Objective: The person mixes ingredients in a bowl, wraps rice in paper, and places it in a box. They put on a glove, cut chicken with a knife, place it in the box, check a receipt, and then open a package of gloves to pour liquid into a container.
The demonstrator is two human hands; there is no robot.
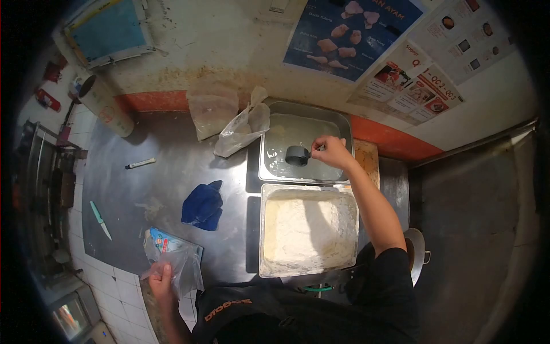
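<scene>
My right hand (332, 152) is closed on the handle of a black measuring cup (297, 156), held over a metal pan (307, 105) with clear liquid in it. Directly in front of that pan stands a second metal pan (264, 235), filled with white flour (292, 232). At the table's near left edge, my left hand (162, 280) pinches a clear plastic bag (186, 269). Partly behind the bag lies a blue and white printed packet (164, 241). A crumpled blue cloth (203, 205) rests between the bag and the flour pan.
A knotted plastic bag (246, 129) and a bag of pale contents (213, 109) lean near the wall. Farther left on the steel table (172, 135) are a marker (140, 163), a green-handled knife (101, 220) and a tall cylinder (107, 107). At right sits a wok (418, 255).
</scene>
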